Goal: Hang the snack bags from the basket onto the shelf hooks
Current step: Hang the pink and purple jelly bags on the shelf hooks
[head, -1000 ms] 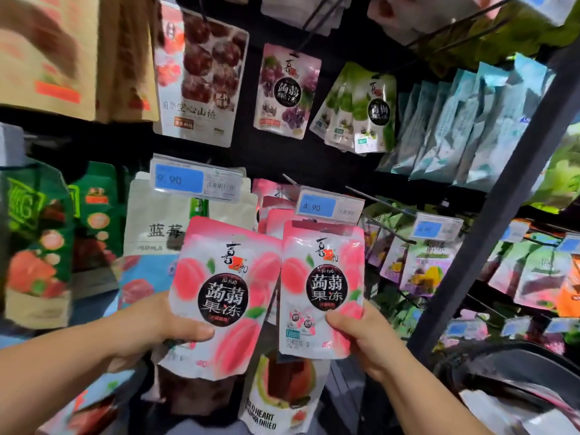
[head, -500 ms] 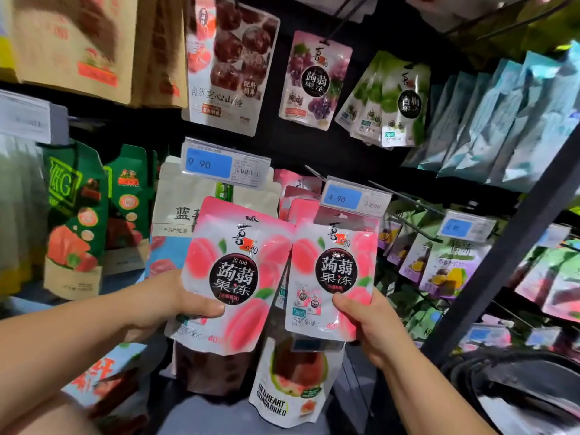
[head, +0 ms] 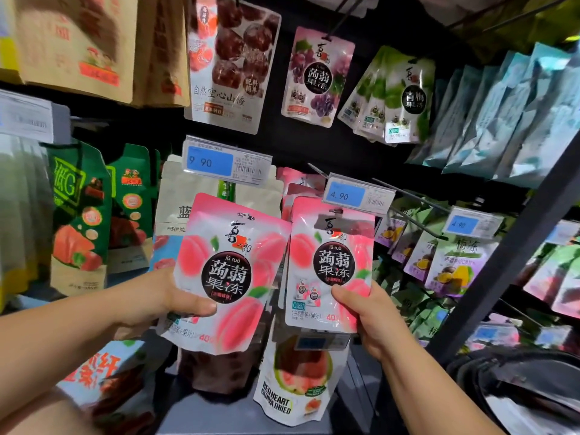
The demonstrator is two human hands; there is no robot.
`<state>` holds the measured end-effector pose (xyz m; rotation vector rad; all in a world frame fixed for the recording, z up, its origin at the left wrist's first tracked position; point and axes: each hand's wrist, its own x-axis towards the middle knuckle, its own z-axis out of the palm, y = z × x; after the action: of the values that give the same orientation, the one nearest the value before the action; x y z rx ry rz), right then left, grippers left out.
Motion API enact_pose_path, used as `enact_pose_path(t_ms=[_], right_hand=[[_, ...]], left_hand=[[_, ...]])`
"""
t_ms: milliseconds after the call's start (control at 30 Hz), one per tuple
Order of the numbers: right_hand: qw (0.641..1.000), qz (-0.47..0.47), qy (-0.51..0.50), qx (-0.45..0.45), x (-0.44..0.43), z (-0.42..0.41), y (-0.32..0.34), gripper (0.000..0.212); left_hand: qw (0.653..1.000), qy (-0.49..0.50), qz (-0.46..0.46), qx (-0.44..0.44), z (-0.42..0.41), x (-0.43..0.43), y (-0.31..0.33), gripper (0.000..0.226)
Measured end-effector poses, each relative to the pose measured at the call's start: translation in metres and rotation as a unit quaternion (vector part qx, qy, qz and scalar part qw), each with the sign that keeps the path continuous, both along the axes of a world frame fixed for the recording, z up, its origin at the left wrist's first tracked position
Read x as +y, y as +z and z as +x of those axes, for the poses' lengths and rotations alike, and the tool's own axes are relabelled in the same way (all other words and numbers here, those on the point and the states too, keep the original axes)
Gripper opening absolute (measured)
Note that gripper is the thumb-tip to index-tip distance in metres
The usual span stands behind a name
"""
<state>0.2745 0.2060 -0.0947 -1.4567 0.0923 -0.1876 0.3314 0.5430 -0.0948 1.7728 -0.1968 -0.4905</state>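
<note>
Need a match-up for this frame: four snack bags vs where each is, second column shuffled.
1. tilted peach bag
2. upright peach bag
3. grape bag
4. guava bag

A. hanging in top row
B. held by right hand, under 4.90 tag
C. lowest, below both peach bags
D. held by left hand

Pairs: 1-D, 2-B, 3-A, 4-C

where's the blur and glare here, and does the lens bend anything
Head view: left peach bag and right peach bag sharp, soft glare on their film; brown bags top left and the basket bottom right blurred; the post leans, likely wide-angle distortion.
</note>
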Motion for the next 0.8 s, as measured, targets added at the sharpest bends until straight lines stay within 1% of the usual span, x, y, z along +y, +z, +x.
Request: enact_pose_path(t_ms=[33,67,100,133,167,233,267,300,333,367,400,433,467,500,533,567,600,633,667,700,733,800], right_hand=[[1.0,-0.001,-0.001,0.003,0.0,0.002,0.0,0.038],[1.0,-0.002,-0.007,0.009,0.0,0.005,-0.002,0.036],[1.0,-0.001,-0.009,0.006,0.0,0.009,-0.004,0.038],[1.0,-0.001,-0.015,0.006,0.0,0.013,-0.007,0.042],[1.0,-0.007,-0.02,0.004,0.001,0.016,-0.009,0.044],[0.999,-0.034,-0.024,0.001,0.003,0.019,-0.015,0.035],[0.998,-0.048,-0.031,0.004,0.003,0.021,-0.018,0.029],[0.998,-0.06,-0.032,0.01,0.003,0.02,-0.019,0.025],[0.997,-0.067,-0.033,0.014,0.002,0.021,-0.022,0.024],[0.997,-0.073,-0.035,0.017,0.0,0.021,-0.025,0.028],[0.995,-0.087,-0.043,0.024,-0.002,0.021,-0.028,0.037],[0.992,-0.111,-0.051,0.034,-0.004,0.019,-0.029,0.047],[0.987,-0.141,-0.065,0.032,-0.007,0.018,-0.031,0.05],[0.982,-0.159,-0.099,0.016,-0.007,0.015,-0.031,0.045],[0.974,-0.174,-0.142,-0.004,-0.007,0.011,-0.032,0.04],[0.961,-0.199,-0.191,-0.025,-0.007,0.006,-0.03,0.039],[0.939,-0.243,-0.238,-0.048,-0.006,0.002,-0.028,0.038],[0.917,-0.291,-0.265,-0.071,-0.003,-0.006,-0.022,0.034],[0.897,-0.33,-0.274,-0.105,0.0,-0.011,-0.019,0.026],[0.887,-0.358,-0.26,-0.129,0.003,-0.016,-0.015,0.018],[0.897,-0.357,-0.223,-0.137,0.006,-0.019,-0.013,0.016],[0.923,-0.335,-0.13,-0.138,0.013,-0.026,-0.011,0.034]], left_hand=[[1.0,-0.008,-0.018,0.012,-0.007,-0.006,0.008,0.143],[0.999,-0.015,-0.036,0.029,-0.011,-0.01,0.012,0.13],[0.997,-0.025,-0.057,0.039,-0.017,-0.015,0.019,0.105],[0.997,-0.029,-0.067,0.032,-0.019,-0.02,0.022,0.072],[0.997,-0.03,-0.074,0.024,-0.021,-0.027,0.025,0.047],[0.994,-0.031,-0.103,0.027,-0.028,-0.038,0.031,0.025],[0.993,-0.038,-0.112,0.022,-0.027,-0.041,0.029,0.021],[0.992,-0.053,-0.117,0.016,-0.025,-0.043,0.025,0.031],[0.992,-0.064,-0.113,0.011,-0.022,-0.043,0.022,0.052],[0.992,-0.065,-0.106,0.013,-0.019,-0.044,0.018,0.072],[0.992,-0.065,-0.103,0.012,-0.015,-0.043,0.015,0.083],[0.992,-0.077,-0.101,0.005,-0.013,-0.045,0.012,0.089],[0.992,-0.087,-0.093,0.003,-0.01,-0.047,0.011,0.093],[0.992,-0.093,-0.09,0.0,-0.01,-0.05,0.011,0.093],[0.991,-0.094,-0.095,-0.003,-0.009,-0.052,0.01,0.087],[0.989,-0.1,-0.108,-0.008,-0.008,-0.055,0.008,0.074],[0.988,-0.1,-0.118,-0.01,-0.008,-0.059,0.007,0.059],[0.987,-0.1,-0.123,-0.01,-0.01,-0.063,0.008,0.052],[0.987,-0.102,-0.127,-0.011,-0.009,-0.066,0.007,0.052],[0.986,-0.103,-0.131,-0.015,-0.008,-0.069,0.005,0.054],[0.986,-0.103,-0.128,-0.017,-0.007,-0.073,0.005,0.057],[0.986,-0.11,-0.126,-0.014,-0.006,-0.079,0.003,0.061]])
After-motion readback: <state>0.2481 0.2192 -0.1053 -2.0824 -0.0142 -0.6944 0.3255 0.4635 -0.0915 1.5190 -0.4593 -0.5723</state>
